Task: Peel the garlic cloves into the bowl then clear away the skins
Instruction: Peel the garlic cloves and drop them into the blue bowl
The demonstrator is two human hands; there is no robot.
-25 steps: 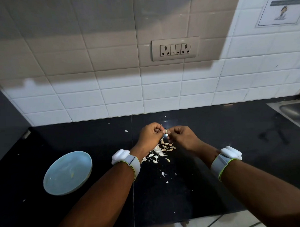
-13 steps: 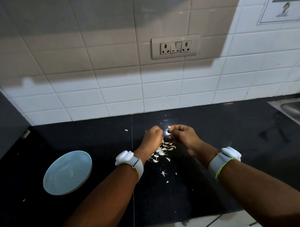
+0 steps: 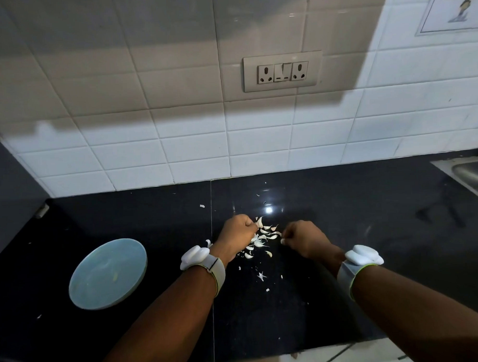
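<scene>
A small heap of white garlic skins and pieces [image 3: 264,238] lies on the black counter [image 3: 369,230] between my hands. My left hand [image 3: 235,232] is curled at the heap's left side and pinches a pale piece [image 3: 259,222] at its fingertips. My right hand [image 3: 305,238] is curled at the heap's right side, with a small white garlic piece [image 3: 282,241] held at its fingertips. A pale blue bowl [image 3: 108,273] sits to the left, apart from both hands; it shows only a small yellowish fleck inside.
Stray skin bits [image 3: 261,276] dot the counter near my wrists and toward the tiled wall. A steel sink [image 3: 473,175] is at the far right. A socket plate [image 3: 282,71] is on the wall. The counter's front edge runs below my forearms.
My hands were together above the heap, working one piece. They have drawn apart and dropped lower, one to each side of the heap.
</scene>
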